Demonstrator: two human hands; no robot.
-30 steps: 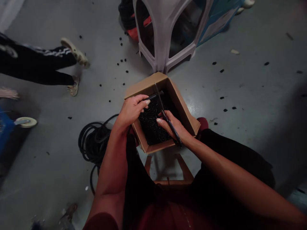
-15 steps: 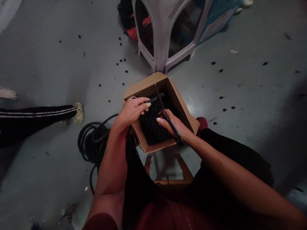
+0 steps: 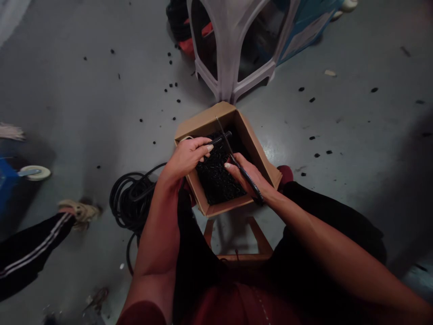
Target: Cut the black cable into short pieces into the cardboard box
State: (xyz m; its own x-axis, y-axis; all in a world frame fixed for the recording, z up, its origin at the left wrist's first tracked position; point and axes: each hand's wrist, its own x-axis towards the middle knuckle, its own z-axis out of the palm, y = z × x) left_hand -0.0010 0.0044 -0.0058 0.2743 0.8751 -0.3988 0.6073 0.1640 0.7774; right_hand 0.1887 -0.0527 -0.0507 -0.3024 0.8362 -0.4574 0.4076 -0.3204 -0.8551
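Over the cardboard box (image 3: 252, 135), my left hand (image 3: 191, 155) is closed around a black ribbed tube (image 3: 221, 137), whose short end sticks out to the right past the fingertips. My right hand (image 3: 245, 174) grips dark-handled scissors (image 3: 250, 180). One long blade points up and away, crossing beside the tube's free end; I cannot tell whether it touches the tube. Beneath both hands, the box holds a heap of small black pieces (image 3: 218, 180). A coil of black tubing (image 3: 130, 198) lies on the floor by my left arm.
A pale plastic stool (image 3: 226, 58) stands right behind the box, with a blue container (image 3: 304, 31) beside it. Small black bits (image 3: 311, 137) are scattered over the floor. At the left, another person's leg (image 3: 37, 243) in striped trousers is near a caster wheel (image 3: 35, 173).
My right hand and the scissors have shifted slightly right, while the left hand holds still. The other person's leg has moved toward the lower left, uncovering a blue object and wheel.
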